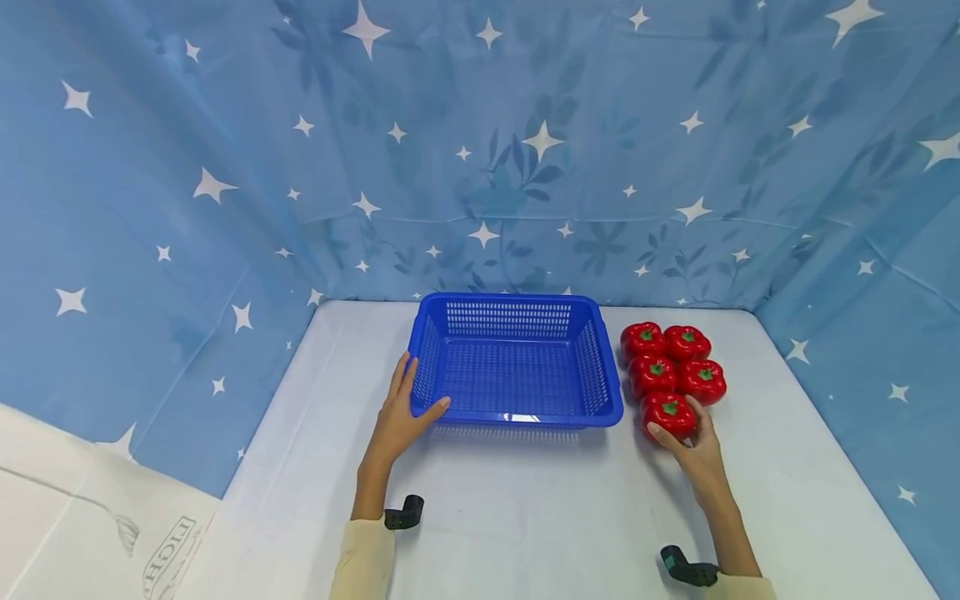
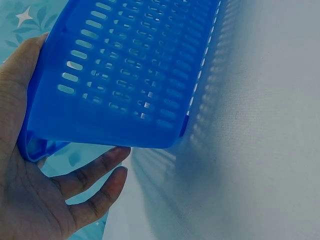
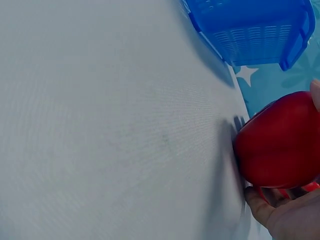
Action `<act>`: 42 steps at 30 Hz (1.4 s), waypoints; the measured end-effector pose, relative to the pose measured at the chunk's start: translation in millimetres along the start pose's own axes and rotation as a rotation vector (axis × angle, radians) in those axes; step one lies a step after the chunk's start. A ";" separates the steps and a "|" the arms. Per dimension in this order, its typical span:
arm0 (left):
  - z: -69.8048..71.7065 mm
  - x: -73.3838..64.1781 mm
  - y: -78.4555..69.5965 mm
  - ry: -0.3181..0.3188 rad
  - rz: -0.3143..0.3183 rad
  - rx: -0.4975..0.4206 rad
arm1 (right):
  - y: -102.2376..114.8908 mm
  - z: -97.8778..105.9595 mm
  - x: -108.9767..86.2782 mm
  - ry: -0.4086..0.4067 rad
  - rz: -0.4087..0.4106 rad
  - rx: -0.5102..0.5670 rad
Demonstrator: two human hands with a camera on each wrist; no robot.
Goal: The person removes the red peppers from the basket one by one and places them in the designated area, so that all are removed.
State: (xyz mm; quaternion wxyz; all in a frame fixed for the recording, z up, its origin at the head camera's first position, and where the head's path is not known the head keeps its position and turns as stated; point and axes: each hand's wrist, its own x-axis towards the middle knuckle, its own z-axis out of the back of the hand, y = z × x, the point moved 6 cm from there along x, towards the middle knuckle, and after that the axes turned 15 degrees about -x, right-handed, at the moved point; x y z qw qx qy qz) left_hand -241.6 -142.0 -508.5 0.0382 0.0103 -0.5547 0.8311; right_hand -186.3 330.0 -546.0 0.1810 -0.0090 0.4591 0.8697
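A blue plastic basket (image 1: 517,417) with slotted walls sits upright on the white table. My left hand (image 1: 397,425) holds its near-left corner, thumb along the front rim and fingers against the left side. The left wrist view shows that hand (image 2: 35,200) at the corner of the slotted wall (image 2: 115,125), two fingers spread below it. To the right of the basket, my right hand (image 1: 701,454) grips the nearest red bell pepper (image 1: 666,415) between thumb and fingers. In the right wrist view this pepper (image 3: 280,142) largely hides the fingers behind it.
Several more red bell peppers (image 1: 701,381) with green stem tops stand close together behind the held one. The white table (image 1: 525,517) ends at a blue star-patterned curtain (image 1: 480,167) at the back and sides. A dark camera mount (image 1: 405,512) sits at the left wrist.
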 end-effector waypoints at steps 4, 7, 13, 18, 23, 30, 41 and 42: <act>0.5 -0.9 -0.2 -0.004 0.004 0.003 | 1.0 1.2 -0.7 -0.003 0.008 -0.003; 0.8 -0.6 -0.6 -0.005 0.001 0.006 | 1.0 2.1 -1.3 -0.004 0.012 0.008; 1.2 -0.1 0.0 -0.008 -0.012 0.000 | -2.4 2.5 -2.0 0.000 0.004 0.025; 0.9 0.0 0.3 -0.005 -0.011 -0.005 | -3.1 4.1 -3.3 -0.015 -0.008 0.011; 1.4 0.2 1.5 -0.003 -0.007 -0.010 | -3.6 7.6 -8.0 -0.056 -0.037 -0.033; 0.8 0.7 2.5 0.023 -0.005 -0.010 | 2.8 36.2 -21.3 -0.328 -0.054 -0.068; 20.3 -5.8 -23.7 -0.007 -0.050 0.393 | 115.1 28.7 -24.2 -0.446 0.457 -0.640; 22.9 -6.5 -26.4 -0.021 -0.063 0.450 | 122.7 19.1 -22.5 -0.405 0.495 -0.695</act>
